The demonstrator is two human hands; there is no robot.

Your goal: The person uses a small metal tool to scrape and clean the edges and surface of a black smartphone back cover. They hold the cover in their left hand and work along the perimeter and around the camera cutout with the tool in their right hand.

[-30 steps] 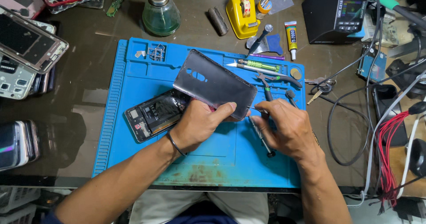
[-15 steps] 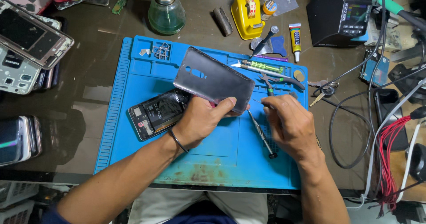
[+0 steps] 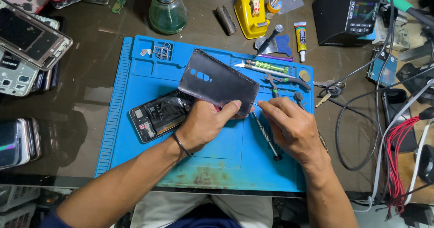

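My left hand (image 3: 209, 123) grips the near edge of a dark grey phone back cover (image 3: 218, 81) and holds it tilted up above the blue work mat (image 3: 135, 119). Under and left of it lies the opened phone body (image 3: 158, 115), its battery and board showing. My right hand (image 3: 289, 126) sits right of the cover, fingertips pinched together at the cover's lower right corner; what they pinch is too small to tell. A thin screwdriver (image 3: 266, 137) lies on the mat under that hand.
Tweezers, pliers (image 3: 285, 79) and a green-handled tool lie along the mat's top right. A green glass bottle (image 3: 167, 10), yellow box (image 3: 249, 7), glue tube (image 3: 301, 37) and a black station (image 3: 348, 13) stand behind. Phones and frames are stacked at left; cables at right.
The back cover has been held raised throughout. My right hand has moved left off the screwdriver, bringing its fingertips to the cover's lower right corner.
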